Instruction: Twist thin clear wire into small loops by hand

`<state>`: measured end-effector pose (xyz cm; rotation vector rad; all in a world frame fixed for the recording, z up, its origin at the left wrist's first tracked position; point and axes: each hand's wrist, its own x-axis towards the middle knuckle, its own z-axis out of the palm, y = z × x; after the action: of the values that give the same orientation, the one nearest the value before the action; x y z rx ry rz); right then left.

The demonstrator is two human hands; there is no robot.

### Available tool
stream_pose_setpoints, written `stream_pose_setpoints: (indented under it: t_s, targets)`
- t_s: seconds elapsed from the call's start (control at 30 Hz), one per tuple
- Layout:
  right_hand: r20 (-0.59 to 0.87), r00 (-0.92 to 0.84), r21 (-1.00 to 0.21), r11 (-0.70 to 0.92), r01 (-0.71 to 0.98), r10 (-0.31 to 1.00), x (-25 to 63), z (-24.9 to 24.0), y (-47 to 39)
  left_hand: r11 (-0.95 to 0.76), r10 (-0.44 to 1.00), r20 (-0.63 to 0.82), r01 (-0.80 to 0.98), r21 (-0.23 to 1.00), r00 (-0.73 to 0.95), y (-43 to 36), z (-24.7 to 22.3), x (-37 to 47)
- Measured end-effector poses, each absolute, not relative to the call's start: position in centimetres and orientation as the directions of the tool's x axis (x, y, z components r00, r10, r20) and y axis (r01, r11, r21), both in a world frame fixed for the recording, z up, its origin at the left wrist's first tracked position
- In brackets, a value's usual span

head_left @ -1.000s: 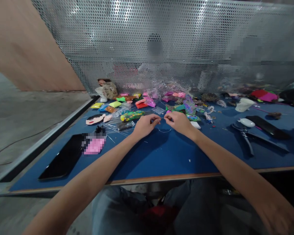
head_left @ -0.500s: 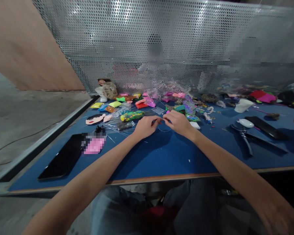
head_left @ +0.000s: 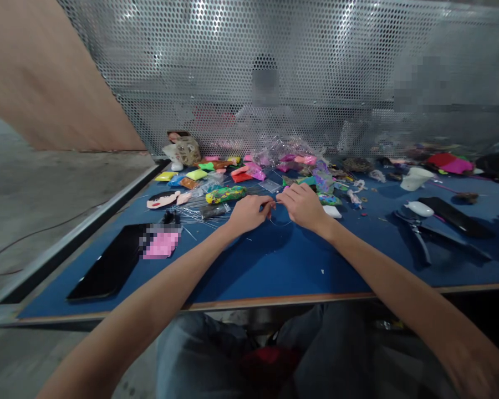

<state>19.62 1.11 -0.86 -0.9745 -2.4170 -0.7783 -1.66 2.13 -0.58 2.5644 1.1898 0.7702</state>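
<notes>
Over the middle of the blue table, my left hand and my right hand are close together, fingertips almost meeting. Both are closed in a pinch on a thin wire, which bends in a loop below them. The fingers partly hide it. Left of my left hand lies a bundle of thin straight wires, with a dark packet on it and a yellow-green patterned packet behind. A small white piece rests beside my right wrist.
A black phone and a pink item lie to the left. To the right are pliers, a black case and a white cup. Coloured clay packets line the back, before a perforated metal screen.
Both hands stay at nearly the same place, still pinching the wire. The wire's loop below the fingers has shifted slightly. The whole view has moved a little.
</notes>
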Motion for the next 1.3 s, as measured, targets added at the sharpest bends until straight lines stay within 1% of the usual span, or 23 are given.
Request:
stream_pose_setpoints:
  t_s: [0.07, 0.13, 0.2, 0.27, 0.37, 0.5, 0.57, 0.63, 0.7, 0.77, 0.83, 0.87, 0.93, 1.0, 1.03, 1.07, 1.1, 1.2, 1.27, 1.3]
  targets:
    - [0.567, -0.653, 0.319, 0.596, 0.737, 0.503, 19.6, -0.8, 1.1, -0.663, 0.748, 0.361, 0.610, 0.433, 0.557, 2.4, -0.7, -1.8]
    - [0.582, -0.622, 0.260, 0.605, 0.753, 0.524, 19.5, -0.9, 1.3, -0.674, 0.734, 0.350, 0.558, 0.485, 0.582, 2.7, -0.8, -1.9]
    - [0.603, -0.576, 0.168, 0.618, 0.768, 0.552, 19.5, -1.1, 1.5, -0.680, 0.720, 0.340, 0.514, 0.523, 0.605, 2.8, -0.9, -2.1]
    - [0.612, -0.532, 0.054, 0.641, 0.766, 0.585, 19.6, -1.3, 1.7, -0.684, 0.710, 0.329, 0.500, 0.532, 0.622, 2.8, -0.9, -2.1]
    - [0.578, -0.526, -0.080, 0.685, 0.724, 0.624, 19.8, -1.4, 1.9, -0.674, 0.727, 0.318, 0.543, 0.501, 0.609, 2.5, -0.9, -1.9]
    - [0.557, -0.526, -0.140, 0.697, 0.704, 0.643, 19.9, -1.4, 2.0, -0.638, 0.770, 0.317, 0.645, 0.420, 0.554, 2.0, -0.9, -1.4]
    - [0.558, -0.506, -0.196, 0.697, 0.690, 0.658, 19.9, -1.5, 1.9, -0.628, 0.778, 0.315, 0.684, 0.371, 0.543, 1.9, -0.9, -1.3]
    - [0.551, -0.444, -0.317, 0.669, 0.672, 0.706, 19.7, -1.8, 1.9, -0.629, 0.776, 0.318, 0.702, 0.335, 0.544, 1.9, -0.9, -1.4]
    - [0.523, -0.353, -0.458, 0.605, 0.651, 0.776, 19.5, -2.1, 2.0, -0.621, 0.781, 0.334, 0.711, 0.330, 0.527, 2.0, -0.9, -1.5]
    - [0.484, -0.290, -0.566, 0.548, 0.616, 0.825, 19.4, -2.5, 2.2, -0.592, 0.801, 0.365, 0.713, 0.375, 0.474, 2.2, -0.9, -1.7]
    - [0.489, -0.242, -0.627, 0.531, 0.570, 0.838, 19.4, -2.7, 2.5, -0.569, 0.819, 0.398, 0.674, 0.472, 0.413, 2.3, -0.9, -1.8]
    - [0.522, -0.199, -0.640, 0.535, 0.552, 0.830, 19.4, -2.7, 2.6, -0.561, 0.825, 0.410, 0.641, 0.523, 0.388, 2.4, -0.9, -1.9]
    - [0.630, -0.059, -0.626, 0.552, 0.551, 0.774, 19.7, -2.4, 2.6, -0.546, 0.837, 0.420, 0.592, 0.593, 0.351, 2.5, -1.0, -2.1]
    - [0.726, 0.090, -0.594, 0.556, 0.581, 0.681, 20.1, -1.9, 2.4, -0.516, 0.854, 0.418, 0.607, 0.605, 0.310, 2.7, -1.1, -2.3]
    - [0.747, 0.138, -0.591, 0.555, 0.586, 0.650, 20.3, -1.5, 2.2, -0.499, 0.862, 0.414, 0.632, 0.593, 0.292, 2.8, -1.1, -2.4]
    - [0.747, 0.156, -0.601, 0.557, 0.573, 0.646, 20.5, -1.2, 2.0, -0.483, 0.868, 0.412, 0.661, 0.575, 0.277, 2.9, -1.1, -2.6]
    - [0.726, 0.133, -0.622, 0.561, 0.547, 0.675, 20.6, -0.9, 1.7, -0.471, 0.871, 0.414, 0.689, 0.551, 0.264, 2.9, -1.1, -2.7]
    - [0.573, 0.006, -0.743, 0.516, 0.427, 0.820, 20.6, -0.4, 1.2, -0.461, 0.852, 0.460, 0.778, 0.428, 0.252, 2.9, -0.7, -2.8]
    - [0.458, -0.005, -0.847, 0.438, 0.300, 0.889, 20.2, -0.5, 1.1, -0.458, 0.817, 0.512, 0.838, 0.297, 0.266, 2.7, -0.5, -2.7]
    - [0.378, -0.037, -0.895, 0.376, 0.241, 0.925, 19.9, -0.6, 1.2, -0.455, 0.800, 0.530, 0.860, 0.231, 0.281, 2.6, -0.5, -2.5]
